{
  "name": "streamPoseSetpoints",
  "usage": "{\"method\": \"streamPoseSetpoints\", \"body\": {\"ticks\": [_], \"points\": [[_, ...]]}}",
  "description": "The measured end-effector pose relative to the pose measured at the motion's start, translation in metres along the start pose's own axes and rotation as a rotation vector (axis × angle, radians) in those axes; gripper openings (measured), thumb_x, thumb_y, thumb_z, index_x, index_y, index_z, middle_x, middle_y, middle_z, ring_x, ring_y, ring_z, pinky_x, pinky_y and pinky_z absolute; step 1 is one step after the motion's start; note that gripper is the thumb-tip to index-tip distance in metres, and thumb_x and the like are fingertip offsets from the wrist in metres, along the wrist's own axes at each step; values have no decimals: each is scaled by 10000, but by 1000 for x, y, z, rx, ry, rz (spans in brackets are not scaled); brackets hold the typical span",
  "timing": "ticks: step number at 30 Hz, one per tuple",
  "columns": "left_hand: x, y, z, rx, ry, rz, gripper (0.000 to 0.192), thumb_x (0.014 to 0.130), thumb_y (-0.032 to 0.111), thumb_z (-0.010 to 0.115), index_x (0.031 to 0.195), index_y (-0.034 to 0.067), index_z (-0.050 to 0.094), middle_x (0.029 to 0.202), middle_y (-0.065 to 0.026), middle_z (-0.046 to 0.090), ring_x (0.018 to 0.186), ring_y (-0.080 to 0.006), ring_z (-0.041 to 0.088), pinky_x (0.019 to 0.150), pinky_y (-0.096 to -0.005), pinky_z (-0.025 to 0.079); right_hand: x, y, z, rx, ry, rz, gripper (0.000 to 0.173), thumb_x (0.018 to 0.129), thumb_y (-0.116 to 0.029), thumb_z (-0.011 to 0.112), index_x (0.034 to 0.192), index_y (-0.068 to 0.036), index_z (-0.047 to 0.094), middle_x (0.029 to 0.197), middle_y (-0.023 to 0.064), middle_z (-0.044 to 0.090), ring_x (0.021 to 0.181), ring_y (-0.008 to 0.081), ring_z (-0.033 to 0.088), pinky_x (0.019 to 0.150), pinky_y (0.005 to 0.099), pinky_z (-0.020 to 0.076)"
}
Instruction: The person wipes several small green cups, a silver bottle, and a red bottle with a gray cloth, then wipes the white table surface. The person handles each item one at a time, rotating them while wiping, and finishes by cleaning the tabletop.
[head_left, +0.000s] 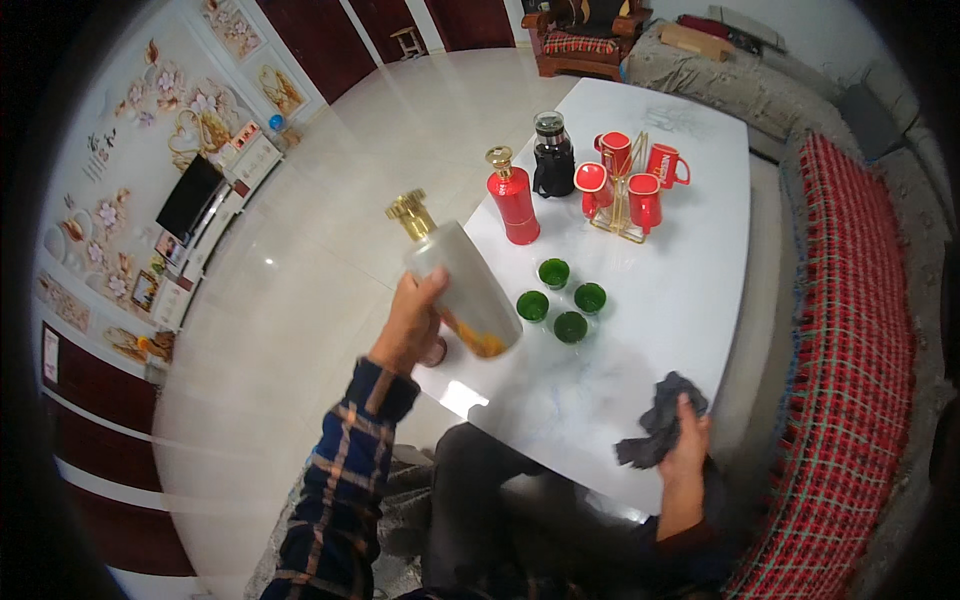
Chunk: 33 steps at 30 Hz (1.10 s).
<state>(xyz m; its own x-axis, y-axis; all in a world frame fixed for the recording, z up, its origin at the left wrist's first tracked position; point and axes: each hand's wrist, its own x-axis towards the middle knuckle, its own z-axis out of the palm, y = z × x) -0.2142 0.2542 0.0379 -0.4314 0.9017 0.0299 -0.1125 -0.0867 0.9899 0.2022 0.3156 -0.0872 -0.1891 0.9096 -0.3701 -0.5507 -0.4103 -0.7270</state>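
My left hand (411, 311) grips a pale grey bottle (472, 281) with a gold stopper and an orange pattern near its base. The bottle leans to the left above the edge of a white marble-look table (660, 285). A crumpled dark grey cloth (660, 424) is held in my right hand (686, 442), over the near right part of the table. Several small green cups (571, 327) stand grouped just right of the bottle. Beyond them is a red bottle (513, 202) with a gold stopper. A small reddish-brown object (433, 352), partly hidden by my left hand, sits at the table's left edge.
A black lidded flask (553, 161) stands behind the red bottle. Beside it, several red mugs (644, 201) hang on a gold wire rack (618, 210). A sofa with a red checked cover (855, 322) runs along the right. Across the tiled floor stands a low TV cabinet (214, 232).
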Motion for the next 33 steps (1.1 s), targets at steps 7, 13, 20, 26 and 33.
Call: {"method": "streamPoseSetpoints", "body": {"ticks": [7,13,20,26,33], "points": [[-176,-28,66,-610,-81,-294,1015,931,808,650,1578,54,443,1356,-239,664,1225,-383,710,1044,-571,608,-180,-15,111,-975,-375,-1000,438,771,58,799,1203,-10,781,1143,156,700,986,340,719,863,382,593],[-245,-18,59,-456,-215,-285,953,949,746,690,1532,22,480,1284,-199,699,1129,-291,745,949,-460,652,-246,18,103,-1268,-704,-1430,537,743,-159,777,1279,-132,798,1142,85,675,937,285,676,734,387,583],[-280,-4,28,-541,-382,-336,896,1022,721,599,1586,41,449,1422,-161,661,1246,-293,698,1070,-460,591,-247,17,146,-1145,-717,-1440,634,657,-86,788,1290,-116,791,1130,119,677,911,323,679,704,410,579],[-274,-17,-17,-637,-439,-476,930,989,791,568,1556,60,470,1406,-235,663,1142,-396,750,985,-552,632,-198,24,214,-1033,-501,-1227,520,709,35,745,1211,-92,780,1104,147,683,928,362,715,762,414,591],[-269,-51,-43,-779,-213,-466,816,1052,696,565,1567,67,501,1413,-177,688,1279,-280,696,1100,-456,583,-222,88,208,-1055,-560,-1132,450,773,-5,782,1218,-73,782,1104,161,666,950,359,708,761,417,583]]}}
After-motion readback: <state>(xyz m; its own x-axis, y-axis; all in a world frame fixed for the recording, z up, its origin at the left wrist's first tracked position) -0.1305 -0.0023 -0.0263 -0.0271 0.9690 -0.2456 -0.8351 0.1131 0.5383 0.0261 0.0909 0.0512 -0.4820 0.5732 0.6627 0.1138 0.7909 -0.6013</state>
